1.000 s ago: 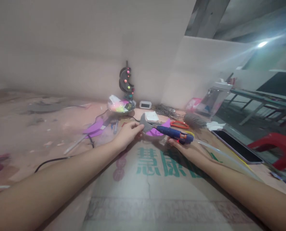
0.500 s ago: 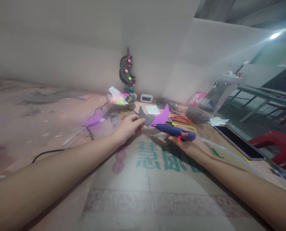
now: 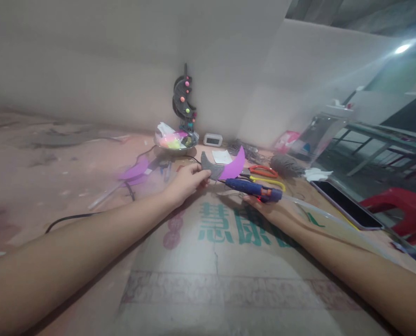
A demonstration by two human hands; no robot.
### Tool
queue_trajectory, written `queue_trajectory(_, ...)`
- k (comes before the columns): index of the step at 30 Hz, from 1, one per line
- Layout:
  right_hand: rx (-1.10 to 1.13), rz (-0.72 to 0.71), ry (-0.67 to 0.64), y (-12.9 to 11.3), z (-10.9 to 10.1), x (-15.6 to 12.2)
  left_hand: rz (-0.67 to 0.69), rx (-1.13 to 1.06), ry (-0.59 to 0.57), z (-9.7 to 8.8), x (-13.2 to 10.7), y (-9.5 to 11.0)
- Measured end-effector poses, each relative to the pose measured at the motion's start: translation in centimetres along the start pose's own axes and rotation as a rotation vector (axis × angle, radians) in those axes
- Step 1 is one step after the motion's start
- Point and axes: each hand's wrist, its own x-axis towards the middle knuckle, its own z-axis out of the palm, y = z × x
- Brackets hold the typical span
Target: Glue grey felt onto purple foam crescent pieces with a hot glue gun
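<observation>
My left hand [image 3: 186,183] pinches a grey crescent-shaped foam piece [image 3: 210,169] that lies against a purple crescent [image 3: 235,165], both lifted a little off the board. My right hand [image 3: 269,210] grips a blue glue gun [image 3: 253,190] from below, its nozzle pointing left at the crescents' lower edge; a red light glows on its body. Both hands hover over a cardboard sheet [image 3: 222,261] printed with green characters.
Orange-handled scissors [image 3: 262,171], a yellow tool and a grey tuft [image 3: 286,165] lie behind the gun. A bowl of bright bits [image 3: 174,142], a dark crescent ornament [image 3: 184,100] and a small white clock [image 3: 212,139] stand at the wall. A phone [image 3: 346,204] lies at right, a red stool [image 3: 404,210] beyond.
My left hand has lifted the grey piece with the purple crescent now raised behind it. The glue gun stays at their edge. My view has shifted slightly.
</observation>
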Motion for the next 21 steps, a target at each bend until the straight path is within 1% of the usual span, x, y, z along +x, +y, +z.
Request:
queue_trajectory(8,0.029,-0.011,0.013,0.62,0.35,0.09,-0.019,0.019,0.001,0.25,-0.48,0.89)
queue_trajectory(15,0.029,-0.032,0.016,0.67,0.32,0.15,-0.021,0.018,0.002,0.24,-0.45,0.87)
queue_trajectory(21,0.021,-0.006,0.028,0.57,0.39,0.1,-0.029,0.006,0.006,0.33,-0.47,0.94)
